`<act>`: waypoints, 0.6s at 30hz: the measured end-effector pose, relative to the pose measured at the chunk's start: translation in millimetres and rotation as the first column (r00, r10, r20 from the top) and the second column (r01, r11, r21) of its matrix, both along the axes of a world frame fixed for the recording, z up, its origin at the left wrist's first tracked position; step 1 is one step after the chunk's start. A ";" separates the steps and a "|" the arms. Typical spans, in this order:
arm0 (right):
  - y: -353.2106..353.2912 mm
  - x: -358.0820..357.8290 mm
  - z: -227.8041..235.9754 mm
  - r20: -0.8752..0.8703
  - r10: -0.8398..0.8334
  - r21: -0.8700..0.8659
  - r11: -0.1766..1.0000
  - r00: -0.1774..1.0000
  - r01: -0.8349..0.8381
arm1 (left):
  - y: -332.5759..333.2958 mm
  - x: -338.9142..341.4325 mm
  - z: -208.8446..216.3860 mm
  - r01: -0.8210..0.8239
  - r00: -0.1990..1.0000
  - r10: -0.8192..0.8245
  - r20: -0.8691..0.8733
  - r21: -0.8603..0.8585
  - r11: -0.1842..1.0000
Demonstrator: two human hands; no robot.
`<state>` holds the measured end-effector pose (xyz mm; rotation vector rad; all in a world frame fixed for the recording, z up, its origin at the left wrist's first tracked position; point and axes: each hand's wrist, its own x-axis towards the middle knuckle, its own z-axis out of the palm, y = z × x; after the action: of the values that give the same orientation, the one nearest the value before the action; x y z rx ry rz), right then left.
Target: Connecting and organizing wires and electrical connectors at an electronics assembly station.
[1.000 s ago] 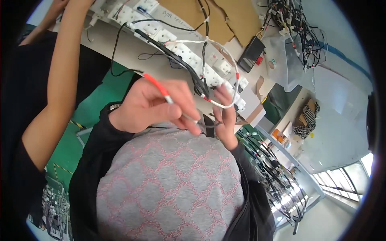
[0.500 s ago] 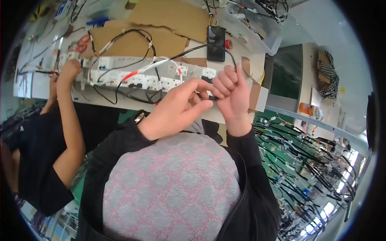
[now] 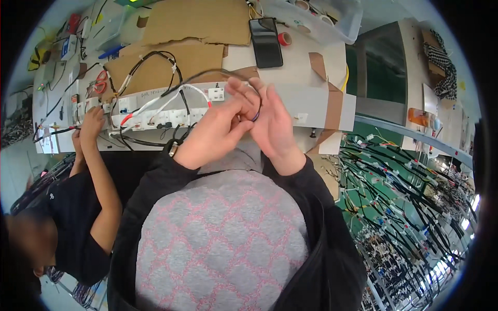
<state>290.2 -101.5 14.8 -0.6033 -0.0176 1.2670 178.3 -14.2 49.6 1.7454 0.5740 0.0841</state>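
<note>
A black cable (image 3: 224,70) arches over from the wire harness and curls down between my hands. My left hand (image 3: 215,132) is closed, thumb and forefinger pinching near the cable's lower end. Beside it my right hand (image 3: 276,127) is opened out, palm showing and fingers stretched, with the cable passing against its finger side. The harness, with its white sleeve (image 3: 194,89) and red section (image 3: 126,119), lies along a long board fitted with white connector blocks (image 3: 155,118). My left hand hides part of that board.
Beyond the board lie cardboard sheets (image 3: 194,23), a black phone (image 3: 266,42), a red tape roll (image 3: 284,39) and a clear plastic bin (image 3: 332,20). At left, a co-worker's hand (image 3: 93,122) works at the board near red scissors (image 3: 100,82). Bundled cables (image 3: 394,192) hang at right.
My right hand has opened from a fist around the cable. Both hands have come closer together, and the cable now curls down to my left fingers. The whole view has shifted.
</note>
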 end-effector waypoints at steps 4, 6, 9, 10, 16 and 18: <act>-17.1 -12.4 -11.0 0.576 0.139 -0.065 0.990 0.806 -0.124 | 15.2 -16.9 -6.1 0.060 0.998 -0.060 0.002 0.115 0.992; -20.2 -11.3 -3.6 0.810 0.238 -0.244 0.968 0.536 -0.061 | 17.3 -32.1 -13.0 -0.064 0.998 0.066 -0.017 0.102 0.993; -20.5 -13.5 -21.4 0.959 0.260 -0.261 0.965 0.117 -0.005 | 14.0 -42.1 -15.5 -0.015 0.997 0.033 -0.064 0.257 0.966; -17.1 -10.4 -20.4 0.958 0.261 -0.262 0.965 0.117 -0.012 | 12.6 -43.9 -14.7 -0.010 0.992 0.051 -0.116 0.329 0.944; -1.9 18.2 -18.5 0.903 0.223 -0.216 0.975 -0.368 0.059 | 14.4 -32.4 -67.7 -0.363 0.931 0.341 0.127 0.386 0.848; -0.6 22.1 -21.3 0.857 0.375 -0.404 0.915 -0.353 -0.009 | 13.0 -37.4 -89.1 -0.399 0.917 0.362 0.168 0.381 0.834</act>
<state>312.3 -102.1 -6.5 -1.8934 -1.6044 0.6250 140.9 -1.3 -39.5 1.9924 0.8822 0.6010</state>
